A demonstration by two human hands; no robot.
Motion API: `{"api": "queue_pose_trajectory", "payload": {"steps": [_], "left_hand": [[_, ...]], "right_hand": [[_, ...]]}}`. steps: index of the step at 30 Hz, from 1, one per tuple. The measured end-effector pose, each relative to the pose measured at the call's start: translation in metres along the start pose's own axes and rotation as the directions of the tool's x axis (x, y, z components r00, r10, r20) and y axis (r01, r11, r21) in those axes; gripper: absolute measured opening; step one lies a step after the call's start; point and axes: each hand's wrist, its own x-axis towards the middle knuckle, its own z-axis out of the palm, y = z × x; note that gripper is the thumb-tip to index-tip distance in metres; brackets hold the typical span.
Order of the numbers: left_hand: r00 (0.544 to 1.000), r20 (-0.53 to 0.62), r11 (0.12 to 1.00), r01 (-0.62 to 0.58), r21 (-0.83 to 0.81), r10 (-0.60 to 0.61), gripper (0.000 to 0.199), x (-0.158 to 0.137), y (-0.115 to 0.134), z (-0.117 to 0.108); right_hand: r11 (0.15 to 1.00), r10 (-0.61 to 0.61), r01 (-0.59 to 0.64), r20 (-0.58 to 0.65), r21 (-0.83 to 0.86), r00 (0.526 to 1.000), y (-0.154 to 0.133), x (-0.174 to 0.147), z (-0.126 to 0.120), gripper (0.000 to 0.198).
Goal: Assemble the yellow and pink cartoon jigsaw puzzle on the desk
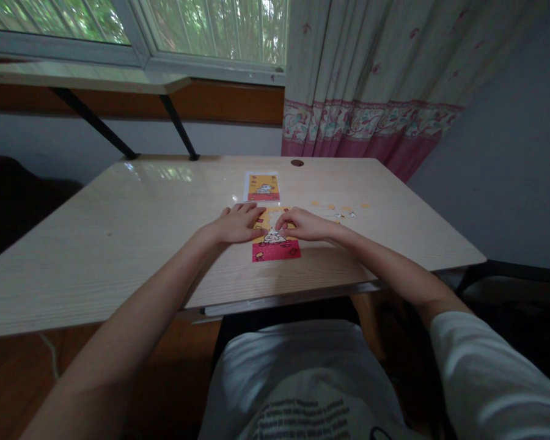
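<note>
In front of me on the desk lies a yellow and red jigsaw puzzle (276, 251) with a white cartoon animal in its middle. A pale patch shows in its upper part. My left hand (239, 223) rests flat with its fingers spread, its thumb and fingertips on the puzzle's left side. From the right, my right hand (302, 223) is bent over the puzzle's middle, its fingers pinched together at the animal. Whatever is between those fingertips is too small to make out. Loose puzzle pieces (352, 214), several yellow or white, lie scattered to the right.
Behind the puzzle lies a picture card (263, 187) with a similar yellow and red design. The pale wooden desk (119, 244) has a round cable hole (297, 163) at its back. A raised shelf (96, 79) on black legs stands at the back left. A curtain (362, 116) hangs behind.
</note>
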Motion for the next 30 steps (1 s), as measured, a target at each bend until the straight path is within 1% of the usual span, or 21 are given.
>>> {"api": "queue_pose_trajectory", "payload": {"steps": [5, 8, 11, 15, 18, 23, 30], "left_hand": [[1.0, 0.0, 1.0, 0.001, -0.001, -0.001, 0.081, -0.0013, 0.0009, -0.0008], [1.0, -0.002, 1.0, 0.001, 0.004, -0.001, 0.081, -0.0012, 0.0008, -0.0004], [1.0, -0.004, 1.0, -0.001, 0.012, 0.001, 0.081, -0.0012, 0.0012, -0.0002], [1.0, 0.006, 1.0, 0.007, 0.024, -0.007, 0.08, -0.0015, 0.0025, -0.0009], [1.0, 0.01, 0.999, 0.018, 0.041, -0.019, 0.078, -0.0012, 0.0026, -0.0007], [1.0, 0.009, 0.999, 0.017, 0.043, -0.018, 0.078, -0.0007, 0.0026, -0.0003], [0.999, 0.033, 0.999, 0.022, 0.028, -0.023, 0.079, -0.0013, 0.0033, -0.0004]], "right_hand": [[0.996, -0.066, 0.065, -0.016, -0.058, 0.998, 0.0034, -0.0004, -0.0023, 0.023], [0.993, -0.077, 0.074, -0.032, -0.095, 0.996, 0.004, -0.0007, -0.0028, 0.022], [0.992, -0.062, 0.057, -0.037, -0.115, 0.997, 0.0023, -0.0012, -0.0008, 0.014], [0.99, -0.01, 0.0, -0.067, -0.141, 0.998, -0.0002, -0.0014, 0.0038, 0.021], [0.993, 0.016, -0.024, -0.069, -0.119, 0.998, -0.0002, -0.0006, 0.0055, 0.02], [0.999, 0.046, -0.048, -0.065, -0.026, 0.997, 0.0009, 0.001, 0.0054, 0.017], [0.999, 0.04, -0.036, -0.084, 0.039, 0.996, 0.0025, 0.0008, 0.0068, 0.017]]}}
